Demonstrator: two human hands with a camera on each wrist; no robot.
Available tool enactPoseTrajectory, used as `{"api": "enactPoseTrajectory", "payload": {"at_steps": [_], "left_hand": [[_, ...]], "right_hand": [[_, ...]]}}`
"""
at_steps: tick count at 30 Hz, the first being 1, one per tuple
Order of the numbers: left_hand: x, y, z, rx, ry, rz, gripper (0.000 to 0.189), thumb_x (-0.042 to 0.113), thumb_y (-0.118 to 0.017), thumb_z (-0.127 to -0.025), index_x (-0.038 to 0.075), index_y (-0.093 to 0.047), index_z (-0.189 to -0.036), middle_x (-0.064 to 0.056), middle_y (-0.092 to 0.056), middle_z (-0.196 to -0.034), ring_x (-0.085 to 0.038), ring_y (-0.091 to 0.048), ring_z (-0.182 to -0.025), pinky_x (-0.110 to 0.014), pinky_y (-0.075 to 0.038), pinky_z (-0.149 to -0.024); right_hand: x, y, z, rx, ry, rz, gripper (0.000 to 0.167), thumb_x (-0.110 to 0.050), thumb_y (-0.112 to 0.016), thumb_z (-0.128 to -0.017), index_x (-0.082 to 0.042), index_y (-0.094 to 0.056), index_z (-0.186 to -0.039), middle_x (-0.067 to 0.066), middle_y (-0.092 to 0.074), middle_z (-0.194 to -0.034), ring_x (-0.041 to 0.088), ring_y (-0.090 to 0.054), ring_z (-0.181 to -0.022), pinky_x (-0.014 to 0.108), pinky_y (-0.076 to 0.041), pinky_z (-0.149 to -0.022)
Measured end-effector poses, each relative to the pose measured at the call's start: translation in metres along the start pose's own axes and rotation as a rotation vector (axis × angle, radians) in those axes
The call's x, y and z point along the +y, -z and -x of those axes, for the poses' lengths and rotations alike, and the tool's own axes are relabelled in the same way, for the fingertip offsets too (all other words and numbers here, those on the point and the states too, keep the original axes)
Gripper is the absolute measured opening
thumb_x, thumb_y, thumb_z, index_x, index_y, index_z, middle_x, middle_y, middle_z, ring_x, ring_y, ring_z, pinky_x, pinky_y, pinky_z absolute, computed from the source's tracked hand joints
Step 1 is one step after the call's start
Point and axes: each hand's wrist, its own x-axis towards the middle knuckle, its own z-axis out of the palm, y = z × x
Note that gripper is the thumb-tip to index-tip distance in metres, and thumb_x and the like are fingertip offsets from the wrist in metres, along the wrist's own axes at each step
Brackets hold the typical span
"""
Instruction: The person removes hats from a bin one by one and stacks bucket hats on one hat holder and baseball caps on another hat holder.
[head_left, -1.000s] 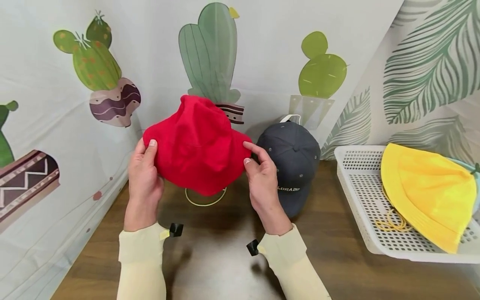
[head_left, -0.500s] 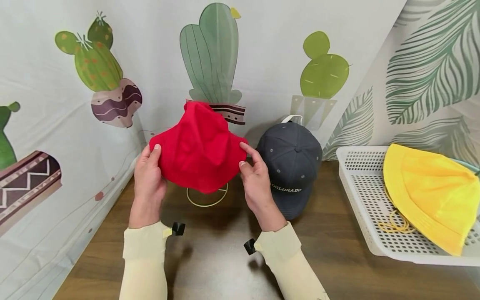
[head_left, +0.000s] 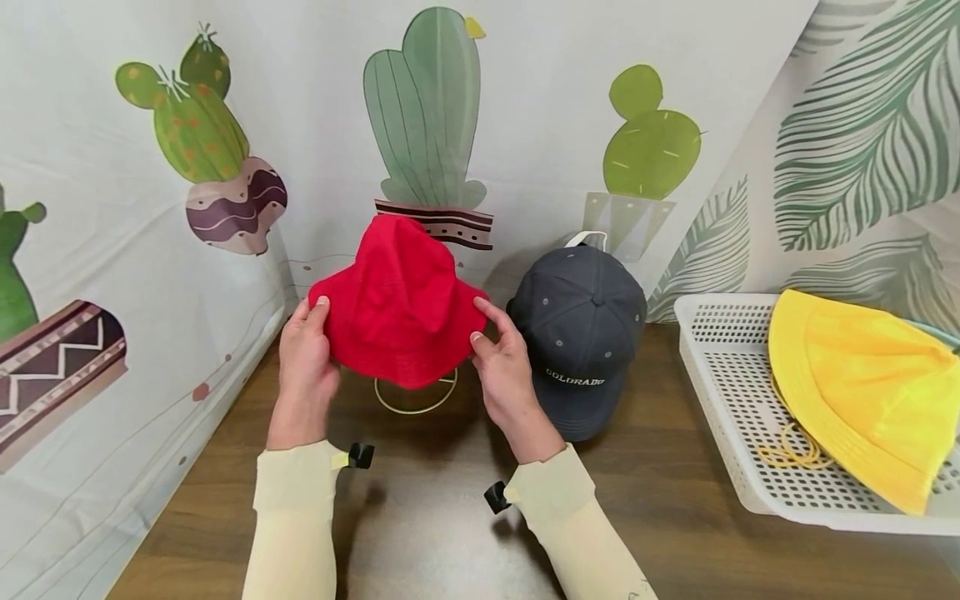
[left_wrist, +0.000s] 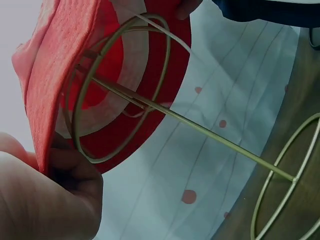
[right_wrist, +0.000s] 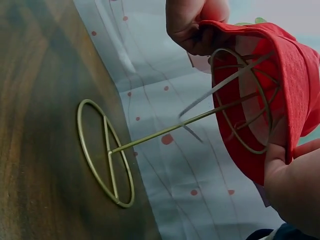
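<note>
A red bucket hat (head_left: 405, 308) sits over the top of a gold wire hat stand (left_wrist: 220, 137), whose round base (head_left: 416, 408) shows below the brim in the head view. My left hand (head_left: 306, 375) pinches the left side of the brim between thumb and fingers. On the opposite side, my right hand (head_left: 506, 375) pinches the brim the same way. In both wrist views the stand's wire top reaches inside the crown, and a thin pale cord (right_wrist: 220, 90) hangs from the hat's inside. The stand's base rests on the wooden table.
A dark navy cap (head_left: 581, 325) lettered COLORADO hangs close beside my right hand. Farther right, a white plastic basket (head_left: 712, 400) holds a yellow hat (head_left: 862, 383) with a yellow cord. A cactus-print cloth (head_left: 540, 108) stands behind the table (head_left: 435, 517).
Both hands have lowered the red bucket hat a little and drawn closer together. The brim looks less stretched, and the navy cap shows more fully. The view has shifted slightly.
</note>
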Motion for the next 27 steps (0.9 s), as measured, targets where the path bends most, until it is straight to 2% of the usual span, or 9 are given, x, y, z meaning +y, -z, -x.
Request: {"api": "enactPoseTrajectory", "payload": {"at_steps": [5, 12, 19, 24, 27], "left_hand": [[-0.005, 0.002, -0.004, 0.022, 0.03, -0.042, 0.036, 0.026, -0.053, -0.112, 0.011, -0.06, -0.144, 0.003, -0.064, -0.124, -0.01, -0.062, -0.11, -0.021, -0.05, -0.093], [-0.013, 0.008, -0.011, 0.062, 0.062, -0.075, 0.022, 0.026, -0.052, -0.112, 0.013, -0.064, -0.124, 0.004, -0.064, -0.113, -0.01, -0.061, -0.102, -0.021, -0.05, -0.09], [-0.022, 0.015, -0.019, 0.088, 0.109, -0.105, 0.026, 0.025, -0.051, -0.112, 0.01, -0.061, -0.13, 0.004, -0.06, -0.118, -0.01, -0.057, -0.108, -0.021, -0.047, -0.094], [-0.027, 0.018, -0.024, 0.076, 0.15, -0.12, 0.027, 0.023, -0.05, -0.112, 0.01, -0.06, -0.134, 0.007, -0.06, -0.121, -0.008, -0.056, -0.112, -0.02, -0.045, -0.098], [-0.028, 0.019, -0.025, 0.071, 0.164, -0.126, 0.025, 0.022, -0.048, -0.113, 0.01, -0.06, -0.131, 0.006, -0.06, -0.121, -0.008, -0.056, -0.111, -0.02, -0.045, -0.097]], "right_hand": [[0.005, 0.001, -0.001, 0.008, -0.016, 0.005, 0.052, 0.007, -0.048, -0.106, -0.006, -0.05, -0.156, 0.013, -0.05, -0.152, 0.024, -0.063, -0.119, 0.027, -0.057, -0.096], [0.013, 0.003, -0.003, 0.017, -0.032, 0.018, 0.052, 0.008, -0.048, -0.105, -0.005, -0.049, -0.156, 0.014, -0.049, -0.151, 0.022, -0.064, -0.116, 0.027, -0.057, -0.094], [0.02, 0.007, -0.003, 0.034, -0.067, 0.04, 0.052, 0.008, -0.048, -0.105, -0.005, -0.049, -0.156, 0.015, -0.051, -0.147, 0.018, -0.064, -0.11, 0.025, -0.055, -0.089], [0.024, 0.009, -0.004, 0.039, -0.079, 0.037, 0.053, 0.008, -0.047, -0.105, -0.004, -0.047, -0.156, 0.016, -0.053, -0.146, 0.016, -0.064, -0.107, 0.025, -0.054, -0.089], [0.027, 0.011, -0.006, 0.038, -0.084, 0.037, 0.053, 0.007, -0.048, -0.105, -0.004, -0.047, -0.156, 0.018, -0.053, -0.145, 0.015, -0.065, -0.105, 0.025, -0.054, -0.088]]}}
